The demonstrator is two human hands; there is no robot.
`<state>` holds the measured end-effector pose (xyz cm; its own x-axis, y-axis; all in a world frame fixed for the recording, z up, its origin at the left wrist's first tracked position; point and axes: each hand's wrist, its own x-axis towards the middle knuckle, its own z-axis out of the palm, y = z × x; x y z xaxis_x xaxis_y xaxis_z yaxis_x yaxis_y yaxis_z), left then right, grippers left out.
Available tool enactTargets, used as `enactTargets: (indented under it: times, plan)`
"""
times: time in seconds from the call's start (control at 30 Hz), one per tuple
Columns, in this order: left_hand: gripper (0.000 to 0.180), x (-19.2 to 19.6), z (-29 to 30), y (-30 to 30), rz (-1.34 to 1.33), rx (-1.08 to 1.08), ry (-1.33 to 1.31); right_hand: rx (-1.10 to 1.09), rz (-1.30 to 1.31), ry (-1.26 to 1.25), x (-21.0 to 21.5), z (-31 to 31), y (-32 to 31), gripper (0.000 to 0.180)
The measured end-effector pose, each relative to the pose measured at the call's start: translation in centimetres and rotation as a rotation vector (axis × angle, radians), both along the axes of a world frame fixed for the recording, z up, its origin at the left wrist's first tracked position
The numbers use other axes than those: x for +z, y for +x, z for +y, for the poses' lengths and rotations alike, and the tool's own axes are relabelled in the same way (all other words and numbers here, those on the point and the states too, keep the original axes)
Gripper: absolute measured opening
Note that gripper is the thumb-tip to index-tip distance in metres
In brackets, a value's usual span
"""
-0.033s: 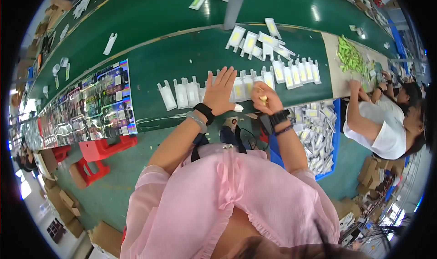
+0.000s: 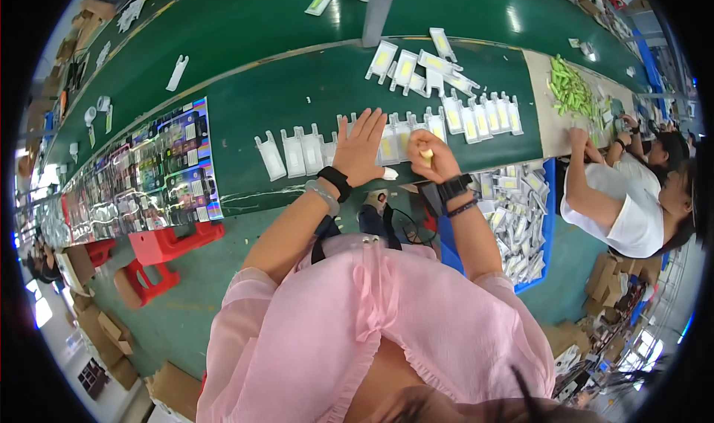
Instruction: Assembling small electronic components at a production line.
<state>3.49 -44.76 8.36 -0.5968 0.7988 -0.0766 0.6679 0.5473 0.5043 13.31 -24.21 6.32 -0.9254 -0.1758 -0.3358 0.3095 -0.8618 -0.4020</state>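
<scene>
My left hand (image 2: 358, 153) lies flat, fingers stretched out, across the middle of a row of white plastic casings (image 2: 293, 154). Each casing has two prongs at its far end, and several toward the right show a yellow strip. Beside it, at the row's near edge, my right hand (image 2: 433, 157) is closed around a small pale yellow piece (image 2: 427, 154) whose kind I cannot make out. Below the left palm, at the table edge, sits a small white object (image 2: 389, 174). Farther right the row continues with yellow-strip casings (image 2: 491, 116).
Loose casings (image 2: 405, 68) are heaped beyond the row. A blue crate (image 2: 549, 222) of similar pieces stands right of my legs. Shiny printed sheets (image 2: 149, 166) cover the table's left; red stools (image 2: 160, 248) stand below. A grey post (image 2: 380, 10) rises ahead. Co-workers (image 2: 621, 207) sit right, near green pieces (image 2: 571, 88).
</scene>
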Motion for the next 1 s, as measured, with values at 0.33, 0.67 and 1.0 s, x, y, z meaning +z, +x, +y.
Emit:
enactTargets:
  times: [0.33,0.67,1.0]
  plan:
    - [0.113,-1.5,2.4,1.2,0.057,0.107,-0.051,0.102,0.257,1.863,0.7,-2.0,-4.3,0.01]
    - [0.119,-2.0,2.2,1.1,-0.042,0.14,-0.011,0.464,0.457,2.036,-0.6,-1.5,-5.7,0.011]
    - [0.118,-1.2,2.4,1.0,0.017,0.124,-0.014,0.181,0.057,0.222,1.8,3.2,2.9,0.016]
